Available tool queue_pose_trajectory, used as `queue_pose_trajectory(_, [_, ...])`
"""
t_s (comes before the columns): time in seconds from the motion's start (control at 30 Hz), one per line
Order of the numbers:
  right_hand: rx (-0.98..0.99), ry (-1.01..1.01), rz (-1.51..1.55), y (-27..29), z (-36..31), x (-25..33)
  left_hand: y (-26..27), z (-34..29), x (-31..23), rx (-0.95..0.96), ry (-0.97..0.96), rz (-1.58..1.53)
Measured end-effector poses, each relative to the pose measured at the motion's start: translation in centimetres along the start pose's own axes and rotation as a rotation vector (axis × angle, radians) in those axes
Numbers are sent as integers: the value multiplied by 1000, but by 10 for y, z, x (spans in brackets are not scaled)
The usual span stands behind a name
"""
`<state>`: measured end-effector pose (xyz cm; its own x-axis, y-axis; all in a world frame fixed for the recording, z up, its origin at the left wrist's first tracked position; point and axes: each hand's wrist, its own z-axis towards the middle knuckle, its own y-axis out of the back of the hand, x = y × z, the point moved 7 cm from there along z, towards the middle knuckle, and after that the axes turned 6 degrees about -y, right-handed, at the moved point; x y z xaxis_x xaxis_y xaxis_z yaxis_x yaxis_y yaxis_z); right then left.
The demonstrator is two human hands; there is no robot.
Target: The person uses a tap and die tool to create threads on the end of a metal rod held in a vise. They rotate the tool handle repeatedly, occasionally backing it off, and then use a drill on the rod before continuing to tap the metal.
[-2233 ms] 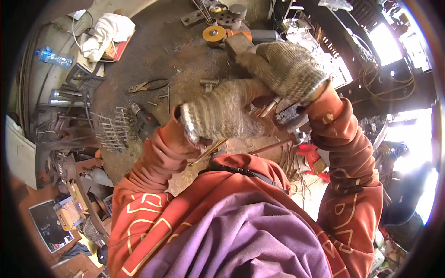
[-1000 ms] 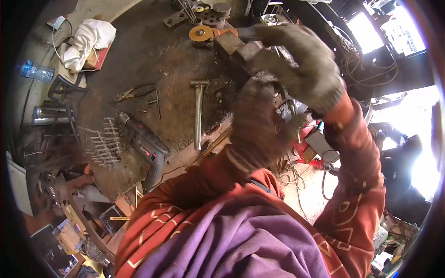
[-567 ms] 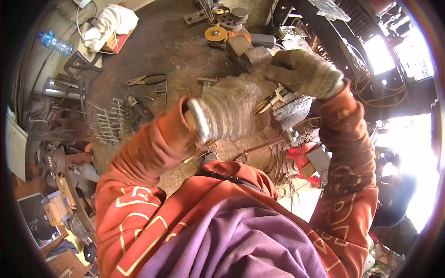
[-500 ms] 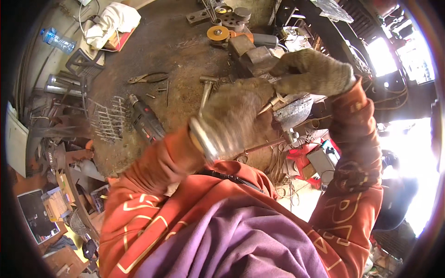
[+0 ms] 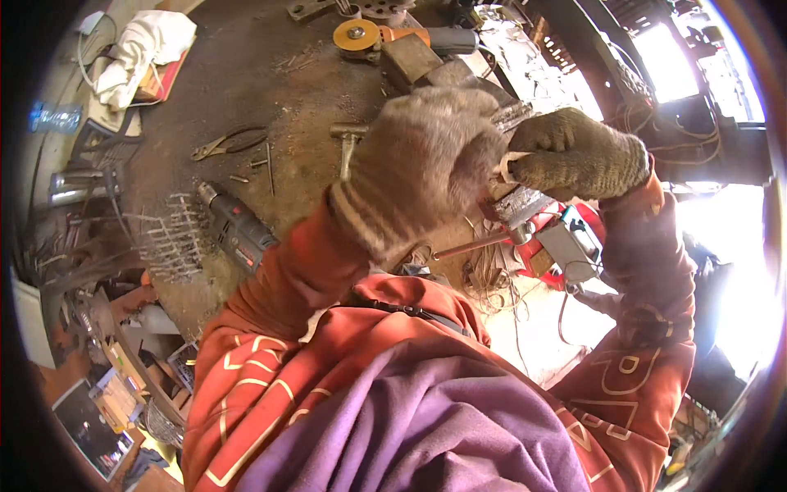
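Closest to the camera, the left hand [image 5: 422, 160], in a knitted work glove, is curled into a fist over the top of the workpiece; the glove hides what its fingers clamp, so its exact hold cannot be told. Just beyond it, touching it, the right hand [image 5: 578, 156] is closed tight around a rough metal block [image 5: 516, 201] whose grey, scaly face shows below the two gloves. A thin metal rod [image 5: 475, 243] sticks out from under the block toward the chest.

Farther down, on the dirt floor, a power drill [image 5: 238, 234] lies beside a bundle of short wire pieces [image 5: 172, 242]. A hammer [image 5: 348, 143] and a pair of pliers [image 5: 221, 145] lie beyond those, and an angle grinder [image 5: 393, 37] with a yellow disc rests at the far edge, near a white cloth [image 5: 139, 49].

The likely trouble is the block slipping: both gloves crowd the same small piece held up in the air, so a slackened grip could drop it onto the tools below. The rod's free end points toward the body and could jab if the hands jerk.
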<state>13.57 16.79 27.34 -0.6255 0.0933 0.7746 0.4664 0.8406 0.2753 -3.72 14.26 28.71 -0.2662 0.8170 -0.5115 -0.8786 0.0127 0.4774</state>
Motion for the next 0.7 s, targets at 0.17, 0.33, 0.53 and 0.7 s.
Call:
queue_pose_trajectory(0.17, [-323,-139,342,-20,-14,-16,-17,23,49,103,-257,128])
queue_pose_trajectory(0.33, [-980,187,-256,-53,-28,12,-78,71,92,397,-236,-184])
queue_pose_trajectory(0.53, [-854,-347,669,-76,-25,20,-78,81,89,215,-191,-174])
queue_pose_trajectory(0.7, [-1099,320,-438,-16,-54,75,-31,-13,9,-114,355,-300])
